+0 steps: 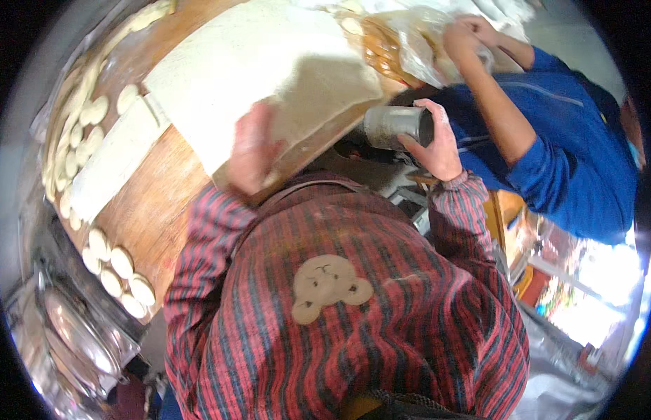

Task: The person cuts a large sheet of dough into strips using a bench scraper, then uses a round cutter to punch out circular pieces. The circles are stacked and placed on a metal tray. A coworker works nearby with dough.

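Note:
A broad, pale sheet of dough (241, 58) covers much of the wooden table in front of me. My left hand (254, 149), blurred, is over the near edge of the sheet with nothing visible in it; whether it touches the dough I cannot tell. In my right hand (435, 142) is a metal cylinder, open at one end like a can (393, 126), gripped by its rim on its side, just off the table's near edge. A narrower folded strip of dough (115, 157) lies left of the big sheet.
Round dough pieces (121, 262) sit at the table's left corner, with more dough pieces (81, 147) and long strips farther up. Metal pans (76, 325) stand at lower left. At right, a co-worker in a blue top (556, 147) handles a clear plastic bag (420, 42).

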`<action>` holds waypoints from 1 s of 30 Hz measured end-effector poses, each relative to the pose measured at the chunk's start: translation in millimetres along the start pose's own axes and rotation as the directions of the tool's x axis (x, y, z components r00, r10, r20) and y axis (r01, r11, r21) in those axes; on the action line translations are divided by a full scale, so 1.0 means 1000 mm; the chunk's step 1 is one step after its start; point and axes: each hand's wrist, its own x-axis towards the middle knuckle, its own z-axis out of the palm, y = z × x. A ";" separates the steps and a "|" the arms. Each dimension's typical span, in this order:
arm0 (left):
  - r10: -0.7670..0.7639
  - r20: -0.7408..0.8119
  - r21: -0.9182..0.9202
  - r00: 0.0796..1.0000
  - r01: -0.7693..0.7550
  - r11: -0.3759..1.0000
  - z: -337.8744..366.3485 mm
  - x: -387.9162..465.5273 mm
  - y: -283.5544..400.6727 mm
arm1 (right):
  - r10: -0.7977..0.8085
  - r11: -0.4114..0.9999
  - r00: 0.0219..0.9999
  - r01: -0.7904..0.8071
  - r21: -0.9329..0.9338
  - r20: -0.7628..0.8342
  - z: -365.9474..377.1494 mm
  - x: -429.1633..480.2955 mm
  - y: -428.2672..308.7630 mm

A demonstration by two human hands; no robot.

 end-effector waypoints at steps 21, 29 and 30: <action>-0.148 -0.161 -0.671 0.976 0.002 0.742 0.130 0.025 0.028 | -0.343 0.934 0.913 0.307 0.180 0.220 0.045 0.101 0.005; 0.080 0.220 0.177 0.972 -0.120 0.977 0.073 0.028 0.038 | -0.177 0.982 0.977 0.167 -0.091 -0.116 -0.009 0.080 0.018; 0.115 0.179 0.209 0.977 -0.152 0.966 0.068 0.029 0.040 | -0.163 0.984 0.980 0.154 -0.087 -0.110 -0.014 0.075 0.020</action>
